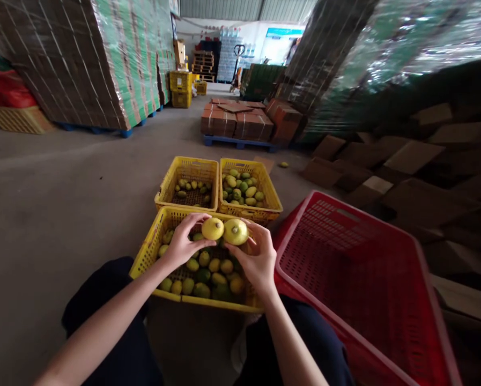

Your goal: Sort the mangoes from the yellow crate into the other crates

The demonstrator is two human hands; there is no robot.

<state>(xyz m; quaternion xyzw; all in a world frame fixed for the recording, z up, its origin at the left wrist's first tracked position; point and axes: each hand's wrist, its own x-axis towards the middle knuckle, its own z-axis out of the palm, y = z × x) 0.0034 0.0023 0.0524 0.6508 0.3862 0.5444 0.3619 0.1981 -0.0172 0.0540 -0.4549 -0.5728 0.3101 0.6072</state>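
Observation:
My left hand (186, 241) is closed round a yellow lemon (213, 229). In my right hand (259, 252) is a second, slightly larger and greener lemon (236, 232), gripped between thumb and fingers. Both lemons are held up side by side, one end of each facing me, close together or touching. Below them stands the near yellow crate (146, 257), with many yellow and green lemons (214, 265) inside. My hands and forearms hide part of its contents.
Behind are a yellow crate (167, 185) with a few lemons and another yellow crate (270, 187) holding more. A large red crate (292, 257) stands at my right. Flattened cardboard (364, 155) lies beyond it. Bundled cardboard on a blue pallet (240, 143) sits ahead; wrapped stacks (119, 59) rise on both sides.

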